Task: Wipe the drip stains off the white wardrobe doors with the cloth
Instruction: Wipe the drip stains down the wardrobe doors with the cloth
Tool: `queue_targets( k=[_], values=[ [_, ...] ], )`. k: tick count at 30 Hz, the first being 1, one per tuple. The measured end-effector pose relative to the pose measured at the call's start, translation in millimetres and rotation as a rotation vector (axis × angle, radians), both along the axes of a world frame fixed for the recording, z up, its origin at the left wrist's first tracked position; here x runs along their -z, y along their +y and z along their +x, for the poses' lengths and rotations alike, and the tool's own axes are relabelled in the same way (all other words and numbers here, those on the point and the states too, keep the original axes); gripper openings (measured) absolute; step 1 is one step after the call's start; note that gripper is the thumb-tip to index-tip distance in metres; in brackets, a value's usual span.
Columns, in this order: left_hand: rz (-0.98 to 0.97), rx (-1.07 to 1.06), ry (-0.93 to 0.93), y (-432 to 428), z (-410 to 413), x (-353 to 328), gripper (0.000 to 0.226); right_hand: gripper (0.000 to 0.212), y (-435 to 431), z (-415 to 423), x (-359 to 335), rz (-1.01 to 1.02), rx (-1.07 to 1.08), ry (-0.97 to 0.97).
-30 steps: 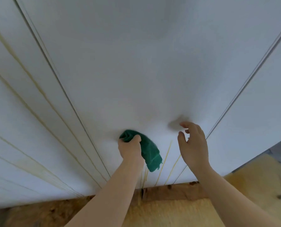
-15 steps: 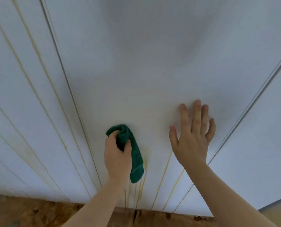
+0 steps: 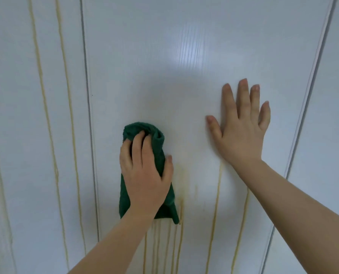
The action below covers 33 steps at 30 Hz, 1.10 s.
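Squarely ahead, the white wardrobe doors fill the view, and the person's two bare forearms reach up to the middle door point(image 3: 164, 56). The left hand point(image 3: 145, 175) grips a dark green cloth point(image 3: 157, 141) and holds it against this door, low and a little left of its centre. Its fingers point(image 3: 137, 144) curl over the bunched top of the cloth, the thumb lies along the cloth's right edge, and the loose end hangs out below the wrist, flat on the panel.

The right hand point(image 3: 241, 133) lies flat on the same door, to the right of the cloth and apart from it, holding nothing. Its fingers point(image 3: 242, 95) are straight, slightly spread and pointing up, with the thumb out to the left.

Yellowish drip stains point(image 3: 214, 224) run down the lower part of the middle door. Several thin lines come out from under the cloth's bottom edge, one starts just below the heel of the right hand, and another is partly hidden by the right forearm. A faint smeared patch point(image 3: 184, 175) sits just right of the left thumb. Above both hands the panel is plain white with a soft glare.

The left door point(image 3: 12, 95), past a dark seam point(image 3: 88, 115), carries long streaks point(image 3: 40, 95) from top to bottom. The right door point(image 3: 334, 115) lies beyond a second seam.
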State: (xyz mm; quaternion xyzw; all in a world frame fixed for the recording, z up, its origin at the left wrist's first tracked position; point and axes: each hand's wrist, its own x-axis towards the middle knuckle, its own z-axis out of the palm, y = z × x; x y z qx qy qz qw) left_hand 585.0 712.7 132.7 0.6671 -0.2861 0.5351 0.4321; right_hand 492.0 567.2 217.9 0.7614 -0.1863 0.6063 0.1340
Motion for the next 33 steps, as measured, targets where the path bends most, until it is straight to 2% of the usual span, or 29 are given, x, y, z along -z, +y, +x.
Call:
queue_targets(
  k=[5,9,11,14,17,19,20,21,23,25,26,27,29,31,33],
  values=[
    [0.139,-0.005,-0.100,15.0,10.8,2.0,0.045,0.067,-2.4,0.8,3.7,-0.015,0.019,-0.009],
    [0.346,0.012,-0.384,49.3,41.9,-40.2,0.038,0.065,-7.2,4.4,1.7,-0.079,0.045,-0.054],
    [0.370,0.035,-0.394,55.8,52.3,-53.9,0.038,0.066,-8.1,6.1,1.8,-0.086,0.039,-0.079],
    [0.412,0.018,-0.316,43.8,45.7,-14.0,0.044,0.065,-7.7,9.1,4.3,-0.097,0.051,-0.093],
    [0.686,-0.027,-0.538,47.9,50.1,44.6,0.038,0.065,-8.7,10.6,5.0,-0.106,0.061,-0.094],
    [0.826,-0.062,-0.639,62.0,59.7,37.8,0.034,0.065,-8.8,11.1,5.3,-0.114,0.069,-0.098],
    [0.841,-0.095,-0.630,66.2,63.2,23.4,0.033,0.065,-9.0,11.1,5.6,-0.119,0.070,-0.102],
    [0.800,-0.128,-0.584,67.3,65.9,5.0,0.036,0.065,-9.3,11.1,5.6,-0.123,0.071,-0.106],
    [0.561,-0.152,-0.406,61.0,67.8,-27.9,0.042,0.065,-10.9,12.4,6.2,-0.133,0.070,-0.108],
    [0.348,-0.130,-0.278,45.3,58.7,-33.9,0.044,0.065,-11.9,12.9,7.3,-0.142,0.076,-0.106],
    [0.328,-0.122,-0.278,36.6,53.1,-22.2,0.044,0.065,-12.5,12.9,7.8,-0.148,0.084,-0.105],
    [0.386,-0.104,-0.326,30.8,49.0,-2.1,0.043,0.065,-13.2,12.4,7.8,-0.148,0.088,-0.104],
    [0.657,-0.068,-0.537,33.6,46.1,47.5,0.036,0.065,-13.6,12.0,7.1,-0.146,0.081,-0.096],
    [0.910,-0.042,-0.673,52.1,49.4,69.9,0.033,0.065,-13.8,11.4,5.8,-0.147,0.067,-0.090],
    [0.919,-0.037,-0.658,63.6,54.4,54.5,0.031,0.065,-13.4,10.6,6.6,-0.140,0.067,-0.091]
  ],
)
